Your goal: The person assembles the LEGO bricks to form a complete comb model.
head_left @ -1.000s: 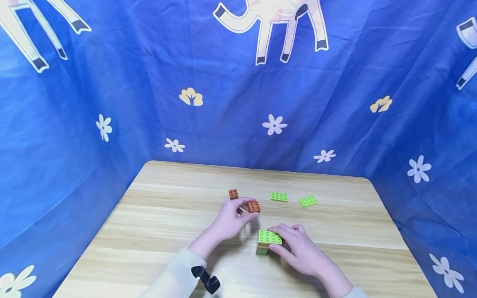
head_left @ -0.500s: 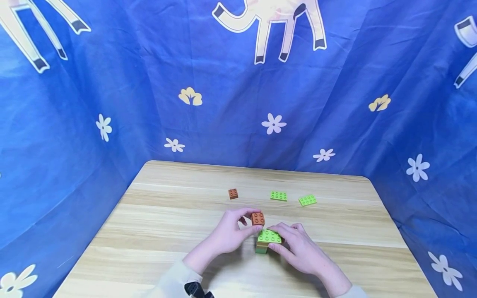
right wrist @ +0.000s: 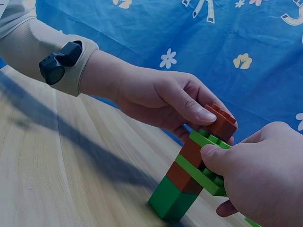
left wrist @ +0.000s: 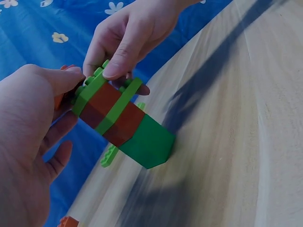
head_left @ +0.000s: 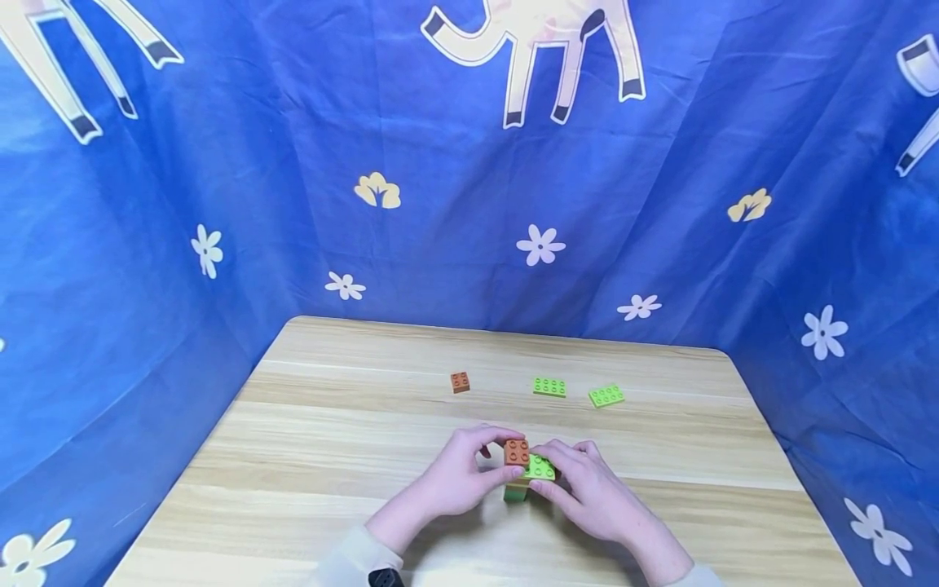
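My left hand (head_left: 465, 473) pinches a reddish-brown 2x2 toy brick (head_left: 517, 451) between thumb and fingers, over the left end of a block stack's lime top plate (head_left: 541, 467). In the right wrist view that brick (right wrist: 221, 124) sits right at the plate's studs; whether it is pressed on I cannot tell. The stack has a dark green brick (left wrist: 148, 142) at its base, then brown bricks (left wrist: 100, 101) alternating with lime plates. My right hand (head_left: 587, 489) grips the stack's upper right end, thumb in front, hiding part of it. The stack stands upright on the table.
Behind the hands lie a loose brown 2x2 brick (head_left: 460, 382) and two lime plates, one in the middle (head_left: 549, 387) and one farther right (head_left: 606, 396). The wooden table (head_left: 308, 456) backs onto a blue patterned curtain (head_left: 440, 269).
My left hand has brought the brown brick toward me and slightly right, from behind the stack to over the top plate's left end. The right hand has stayed on the stack.
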### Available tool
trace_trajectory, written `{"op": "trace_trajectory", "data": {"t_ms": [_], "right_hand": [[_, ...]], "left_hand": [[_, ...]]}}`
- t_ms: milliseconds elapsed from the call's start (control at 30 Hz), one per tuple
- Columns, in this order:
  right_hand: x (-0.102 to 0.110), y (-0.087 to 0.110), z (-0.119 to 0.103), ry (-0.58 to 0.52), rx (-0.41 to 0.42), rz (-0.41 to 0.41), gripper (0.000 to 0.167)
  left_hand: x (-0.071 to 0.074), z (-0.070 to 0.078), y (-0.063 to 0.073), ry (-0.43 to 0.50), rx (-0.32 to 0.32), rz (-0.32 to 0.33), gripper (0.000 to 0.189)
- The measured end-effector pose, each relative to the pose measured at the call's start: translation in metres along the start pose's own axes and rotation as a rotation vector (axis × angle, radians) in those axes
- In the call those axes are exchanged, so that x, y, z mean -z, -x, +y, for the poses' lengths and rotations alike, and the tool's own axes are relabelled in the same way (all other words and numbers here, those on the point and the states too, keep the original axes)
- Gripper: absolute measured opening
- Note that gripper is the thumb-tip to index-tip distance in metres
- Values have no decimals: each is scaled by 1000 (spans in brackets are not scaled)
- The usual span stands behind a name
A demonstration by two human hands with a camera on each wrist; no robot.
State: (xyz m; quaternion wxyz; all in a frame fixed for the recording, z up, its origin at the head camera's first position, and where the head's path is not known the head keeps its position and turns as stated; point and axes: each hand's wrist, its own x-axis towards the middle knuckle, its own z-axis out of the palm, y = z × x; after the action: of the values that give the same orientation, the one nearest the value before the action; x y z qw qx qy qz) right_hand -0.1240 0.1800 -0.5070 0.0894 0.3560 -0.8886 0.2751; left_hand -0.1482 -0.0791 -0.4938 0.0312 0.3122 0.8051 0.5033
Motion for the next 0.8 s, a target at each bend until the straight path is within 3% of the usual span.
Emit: {"op": "trace_trajectory", "data": {"t_ms": [600,800], "right_hand": [[-1,1,2,-7,-16,-7,32],[-2,1,2,-1,-7,-1,33]], "left_hand": [[-6,-5,-1,19,-32,-29,43],[-5,-4,-3,-30,-47,-15,41]]}}
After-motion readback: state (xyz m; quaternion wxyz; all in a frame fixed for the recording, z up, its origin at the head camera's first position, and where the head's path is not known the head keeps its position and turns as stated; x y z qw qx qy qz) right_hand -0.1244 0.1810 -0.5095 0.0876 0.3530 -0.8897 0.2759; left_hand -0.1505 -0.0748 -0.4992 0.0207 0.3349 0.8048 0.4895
